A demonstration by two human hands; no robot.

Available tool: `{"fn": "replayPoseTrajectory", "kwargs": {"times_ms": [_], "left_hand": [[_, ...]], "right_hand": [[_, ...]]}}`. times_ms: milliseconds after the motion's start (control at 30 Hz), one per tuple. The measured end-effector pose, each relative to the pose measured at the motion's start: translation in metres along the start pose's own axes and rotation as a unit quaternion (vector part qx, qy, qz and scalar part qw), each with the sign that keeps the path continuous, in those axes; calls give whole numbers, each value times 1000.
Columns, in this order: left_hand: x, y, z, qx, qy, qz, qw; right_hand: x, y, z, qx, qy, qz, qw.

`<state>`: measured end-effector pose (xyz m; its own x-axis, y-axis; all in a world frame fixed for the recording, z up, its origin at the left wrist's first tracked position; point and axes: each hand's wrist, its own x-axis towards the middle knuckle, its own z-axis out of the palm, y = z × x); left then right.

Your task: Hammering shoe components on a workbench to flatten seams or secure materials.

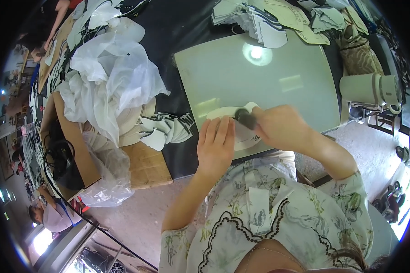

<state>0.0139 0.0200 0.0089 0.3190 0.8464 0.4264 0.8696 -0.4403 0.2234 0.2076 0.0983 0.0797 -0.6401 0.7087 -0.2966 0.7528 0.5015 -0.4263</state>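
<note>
Left hand (216, 145): flat, fingers together and stretched, palm pressed down on the near part of the white cut piece (228, 119); grips nothing, only pins it.
Right hand (280, 126): closed around a small dark tool (244, 118), perhaps a brush or dauber, head pointing toward the left hand's fingertips and meeting the piece there.
White cut piece: curved, flat, lying on the pale green board (259, 84) at its near edge, under both hands; partly hidden by them.
Pale green board: glossy, on the dark worktop (182, 27), reaching away from the hands; lamp glare on its far half.
Step in hand, as judged: working the tool along the piece's edge while pinning it flat.
Doing it well: keep the left palm's weight even so the piece cannot slide; keep its fingertips just clear of the tool head; draw short strokes along the curve, away from the pinning fingers; keep strokes on the piece, not on the board.
Risk: piece creeping off the board's near edge; smearing onto the fingers.
Left of the left hand: more white and black cut pieces (166, 129) fanned out, then a cardboard box (143, 166) and crumpled clear plastic bags (116, 75).
Beyond the board: stacked cut pieces (259, 20).
Right of the right hand: a pale lidded jug (371, 88), well apart.
</note>
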Motion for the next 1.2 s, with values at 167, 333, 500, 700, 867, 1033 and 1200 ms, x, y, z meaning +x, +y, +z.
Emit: {"fn": "replayPoseTrajectory", "kwargs": {"times_ms": [167,333,500,700,867,1033,1200], "left_hand": [[-1,0,1,0,-14,-1,1000],[-4,6,-4,-28,-41,-24,998],[-6,10,-8,-14,-46,-37,998],[-2,-6,-11,-142,-37,-82,986],[-5,-12,-9,-208,15,-100,973],[-6,-20,-2,-271,32,-145,951],[-3,-30,-7,-196,-15,-74,978]], "right_hand": [[3,3,0,-12,-51,2,999],[4,4,2,-13,-40,18,999],[5,0,-2,3,-11,-20,1000],[11,1,5,2,-55,0,998],[8,-1,5,-3,-41,-2,999],[9,0,3,-9,-39,-7,999],[9,1,4,-5,-47,5,999]]}}
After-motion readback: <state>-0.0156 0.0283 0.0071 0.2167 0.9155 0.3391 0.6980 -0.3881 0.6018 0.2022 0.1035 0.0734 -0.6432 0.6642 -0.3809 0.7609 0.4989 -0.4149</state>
